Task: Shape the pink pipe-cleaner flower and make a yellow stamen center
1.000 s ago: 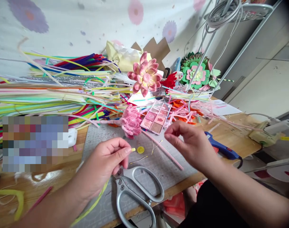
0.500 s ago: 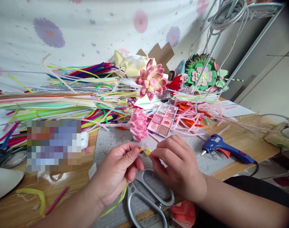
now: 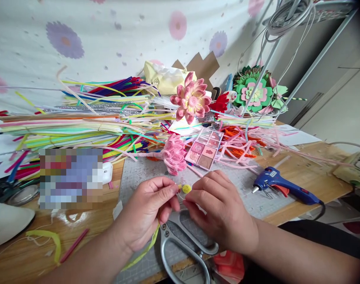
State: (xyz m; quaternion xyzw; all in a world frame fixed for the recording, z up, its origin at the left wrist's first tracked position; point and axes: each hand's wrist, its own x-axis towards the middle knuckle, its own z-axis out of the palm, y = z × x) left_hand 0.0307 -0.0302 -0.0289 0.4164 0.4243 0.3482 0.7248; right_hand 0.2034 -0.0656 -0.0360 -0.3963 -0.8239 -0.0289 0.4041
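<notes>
Thumb and forefinger of my left hand (image 3: 152,209) are pinched on a yellow strip, whose long tail (image 3: 144,250) hangs out below the palm. My right hand (image 3: 222,209) is closed, its fingertips at the edge of a small yellow coil (image 3: 186,188) rolled into a round. A thin pale thread or wire curves between the two hands; where it ends is hidden by the fingers. Silver-handled scissors (image 3: 165,256) lie beneath both hands, on the grey cutting mat (image 3: 138,173), with their blades out of sight.
A pink flower (image 3: 174,154) and a makeup palette (image 3: 205,149) lie beyond my hands. To the right is a blue glue gun (image 3: 283,185). Bundles of coloured pipe cleaners (image 3: 79,126) fill the back left. A larger pink flower (image 3: 191,98) and green paper flowers (image 3: 253,92) stand behind.
The yellow coil now faces up more fully between my fingertips, and the thread loop beside it has shifted lower. Both hands stay nearly in place; the whole view has moved slightly.
</notes>
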